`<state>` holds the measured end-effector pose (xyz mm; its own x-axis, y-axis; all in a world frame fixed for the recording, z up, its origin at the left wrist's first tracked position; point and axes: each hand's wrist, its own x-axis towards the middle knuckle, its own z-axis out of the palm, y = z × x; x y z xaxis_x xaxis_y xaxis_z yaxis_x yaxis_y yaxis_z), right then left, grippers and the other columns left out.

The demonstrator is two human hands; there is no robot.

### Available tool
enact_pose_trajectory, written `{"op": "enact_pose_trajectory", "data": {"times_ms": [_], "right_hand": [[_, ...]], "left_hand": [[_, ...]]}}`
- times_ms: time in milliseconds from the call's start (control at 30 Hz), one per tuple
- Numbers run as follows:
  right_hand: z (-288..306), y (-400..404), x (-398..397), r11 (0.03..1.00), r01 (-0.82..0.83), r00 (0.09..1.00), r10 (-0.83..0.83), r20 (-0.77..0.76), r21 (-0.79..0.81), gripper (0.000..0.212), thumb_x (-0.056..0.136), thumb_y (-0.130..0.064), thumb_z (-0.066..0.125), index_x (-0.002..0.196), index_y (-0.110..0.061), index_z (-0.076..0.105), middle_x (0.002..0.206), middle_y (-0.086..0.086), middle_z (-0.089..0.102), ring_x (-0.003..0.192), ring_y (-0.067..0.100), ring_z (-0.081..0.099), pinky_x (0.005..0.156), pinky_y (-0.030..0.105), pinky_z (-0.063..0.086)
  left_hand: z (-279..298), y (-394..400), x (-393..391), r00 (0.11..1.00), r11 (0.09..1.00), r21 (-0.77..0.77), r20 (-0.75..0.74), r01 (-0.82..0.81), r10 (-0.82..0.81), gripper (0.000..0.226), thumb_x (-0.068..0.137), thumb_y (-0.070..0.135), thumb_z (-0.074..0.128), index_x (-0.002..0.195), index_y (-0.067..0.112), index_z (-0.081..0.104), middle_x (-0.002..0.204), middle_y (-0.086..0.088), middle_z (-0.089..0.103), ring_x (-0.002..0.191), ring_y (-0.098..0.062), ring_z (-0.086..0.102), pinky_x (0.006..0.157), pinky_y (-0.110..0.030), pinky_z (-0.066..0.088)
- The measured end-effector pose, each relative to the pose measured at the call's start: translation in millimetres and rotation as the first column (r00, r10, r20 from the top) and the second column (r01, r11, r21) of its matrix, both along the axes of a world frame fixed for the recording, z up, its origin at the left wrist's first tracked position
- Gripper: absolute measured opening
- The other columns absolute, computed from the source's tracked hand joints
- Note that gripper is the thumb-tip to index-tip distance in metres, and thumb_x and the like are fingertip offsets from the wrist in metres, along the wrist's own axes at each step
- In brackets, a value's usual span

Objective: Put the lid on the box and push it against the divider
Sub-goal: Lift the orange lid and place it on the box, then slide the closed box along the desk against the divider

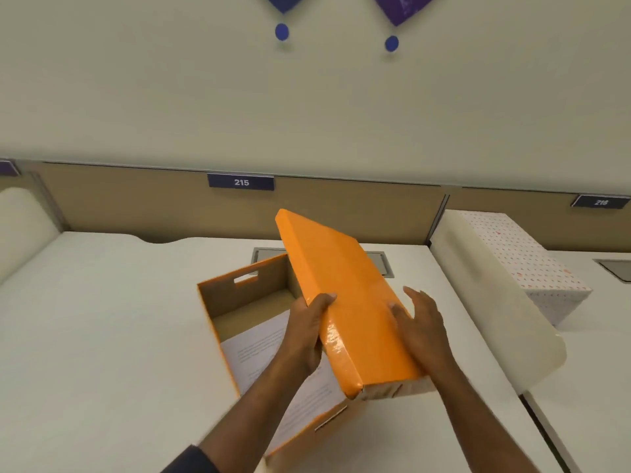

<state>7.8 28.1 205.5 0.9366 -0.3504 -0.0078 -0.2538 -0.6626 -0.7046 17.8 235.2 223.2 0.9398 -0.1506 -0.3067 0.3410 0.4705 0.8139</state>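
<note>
An orange cardboard box (218,302) stands open on the white desk, with printed paper sheets (252,346) inside it. The glossy orange lid (345,302) is held tilted above the box's right side, its far end raised. My left hand (307,332) grips the lid's left long edge. My right hand (420,326) lies flat against the lid's right side, fingers spread. A frosted white divider (478,295) rises along the desk's right edge, a short gap away from the box.
A tan partition (136,203) with a "215" label (241,182) runs along the back of the desk. A metal cable hatch (382,264) is set into the desk behind the box. A dotted white box (526,261) sits beyond the divider.
</note>
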Motion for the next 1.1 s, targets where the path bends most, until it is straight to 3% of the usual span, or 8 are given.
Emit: {"op": "enact_pose_trajectory", "data": {"times_ms": [167,300,400,467,533,767,933,1100], "right_hand": [[-7,9,31,0.961,0.003,0.988,0.039,-0.147,0.278,0.047,0.101,-0.045,0.047,0.144,-0.026,0.046,0.152,0.008,0.045,0.129,0.033,0.050,0.105,0.053,0.041],[-10,40,42,0.959,-0.110,0.985,0.141,-0.101,0.262,0.039,0.099,-0.040,0.053,0.136,-0.026,0.055,0.143,0.009,0.056,0.108,0.025,0.056,0.099,0.051,0.047],[-11,63,48,0.970,-0.153,0.983,0.170,-0.075,0.191,0.047,0.097,-0.042,0.057,0.140,-0.023,0.052,0.141,0.012,0.058,0.116,0.034,0.060,0.102,0.055,0.046],[-12,74,52,0.976,-0.165,0.983,0.175,-0.060,0.143,0.051,0.097,-0.042,0.058,0.142,-0.022,0.050,0.143,0.012,0.057,0.121,0.038,0.058,0.104,0.057,0.044],[-15,84,54,0.980,-0.175,0.982,0.181,-0.056,0.098,0.052,0.097,-0.042,0.058,0.143,-0.021,0.049,0.144,0.012,0.056,0.123,0.039,0.057,0.105,0.058,0.042],[-34,96,52,0.983,-0.182,0.980,0.182,-0.079,0.008,0.051,0.097,-0.041,0.058,0.142,-0.019,0.051,0.146,0.014,0.054,0.125,0.039,0.055,0.105,0.058,0.042],[-46,91,51,0.976,-0.218,0.973,0.215,-0.088,-0.025,0.052,0.096,-0.042,0.058,0.143,-0.021,0.049,0.148,0.013,0.051,0.127,0.038,0.054,0.104,0.057,0.043],[-55,80,47,0.952,-0.301,0.948,0.294,-0.122,-0.045,0.052,0.097,-0.042,0.057,0.145,-0.026,0.046,0.151,0.009,0.047,0.131,0.034,0.051,0.106,0.054,0.041]], "left_hand": [[-4,45,-13,0.993,0.994,0.017,0.065,-0.104,0.103,0.025,0.093,0.022,0.063,0.115,0.029,0.054,0.116,-0.007,0.070,0.105,-0.031,0.069,0.078,-0.045,0.060],[-12,77,-15,0.956,0.935,0.254,0.217,-0.249,0.196,0.047,0.096,0.031,0.060,0.139,0.018,0.045,0.134,-0.011,0.062,0.115,-0.028,0.065,0.095,-0.049,0.055],[-24,103,-15,0.960,0.783,0.563,0.231,-0.264,0.158,0.090,0.082,0.061,0.049,0.156,0.022,0.017,0.164,-0.012,0.025,0.149,-0.036,0.027,0.118,-0.064,0.026],[-36,116,-16,0.963,0.654,0.707,0.212,-0.268,0.166,0.099,0.076,0.070,0.038,0.157,0.026,0.002,0.169,-0.006,0.006,0.155,-0.033,0.002,0.122,-0.063,0.000],[-49,126,-17,0.970,0.629,0.738,0.188,-0.243,0.154,0.100,0.076,0.072,0.033,0.157,0.026,-0.003,0.169,-0.004,0.002,0.156,-0.030,-0.004,0.122,-0.061,-0.007],[-75,134,-28,0.984,0.758,0.627,0.119,-0.179,0.133,0.125,0.058,0.093,0.039,0.157,0.025,0.005,0.166,-0.008,0.018,0.152,-0.034,0.023,0.119,-0.065,0.022],[-90,136,-34,0.986,0.838,0.523,0.132,-0.155,0.100,0.078,0.085,0.061,0.047,0.150,0.033,0.015,0.156,-0.004,0.040,0.136,-0.027,0.050,0.110,-0.055,0.045],[-109,141,-32,0.999,0.816,0.577,0.027,-0.035,0.023,0.084,0.088,0.063,0.045,0.156,0.030,0.011,0.157,-0.005,0.041,0.135,-0.029,0.050,0.113,-0.055,0.042]]}}
